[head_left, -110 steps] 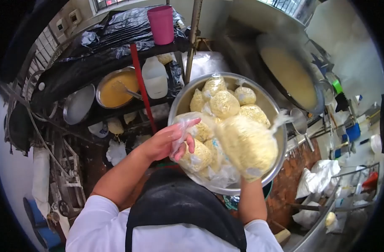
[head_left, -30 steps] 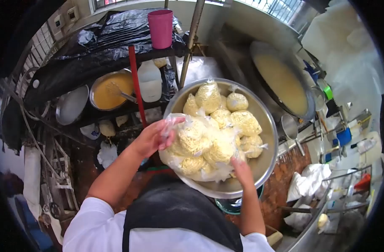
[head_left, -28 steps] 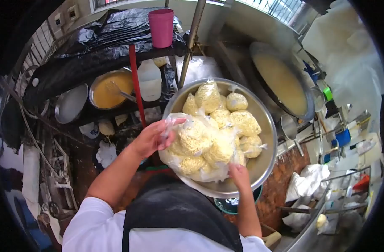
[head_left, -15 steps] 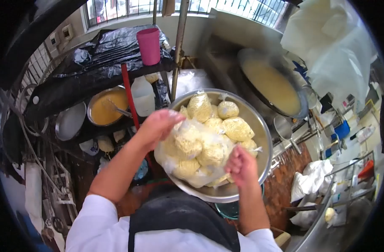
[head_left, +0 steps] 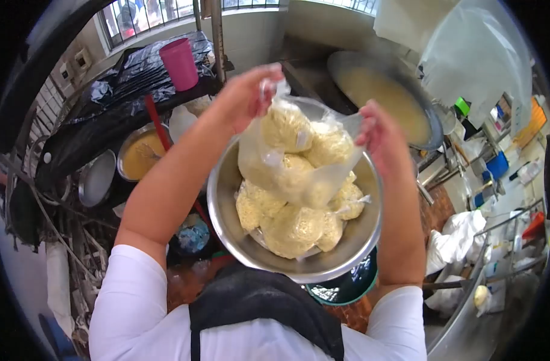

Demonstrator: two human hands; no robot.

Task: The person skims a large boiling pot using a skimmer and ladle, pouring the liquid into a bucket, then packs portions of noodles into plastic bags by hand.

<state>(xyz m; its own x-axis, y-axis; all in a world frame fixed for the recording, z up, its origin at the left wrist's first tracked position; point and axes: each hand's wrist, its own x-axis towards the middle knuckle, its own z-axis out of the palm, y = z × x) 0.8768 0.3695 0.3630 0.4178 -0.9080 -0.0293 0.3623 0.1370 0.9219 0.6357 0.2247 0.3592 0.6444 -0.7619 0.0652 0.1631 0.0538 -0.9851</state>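
My left hand (head_left: 251, 96) is closed on the upper left corner of a large clear plastic bag (head_left: 257, 162). The opposite corner is gripped by my right hand (head_left: 380, 135). Inside the bag sit several smaller knotted bags of pale yellow, crumbly food (head_left: 287, 129), too indistinct to name. The bag is held up over a wide steel bowl (head_left: 226, 231). More small filled bags (head_left: 293, 231) lie in the bowl beneath it.
A large dark pan of yellowish liquid (head_left: 386, 99) stands behind on the right, steaming. At left are a pot of orange liquid with a whisk (head_left: 136, 156), a pink bucket (head_left: 180, 66) and a grey basin (head_left: 98, 180). Below the bowl is a green tub (head_left: 347, 289).
Both hands have risen and moved forward, lifting the large plastic bag with small bags inside it. The bags lower in the bowl have come into view.
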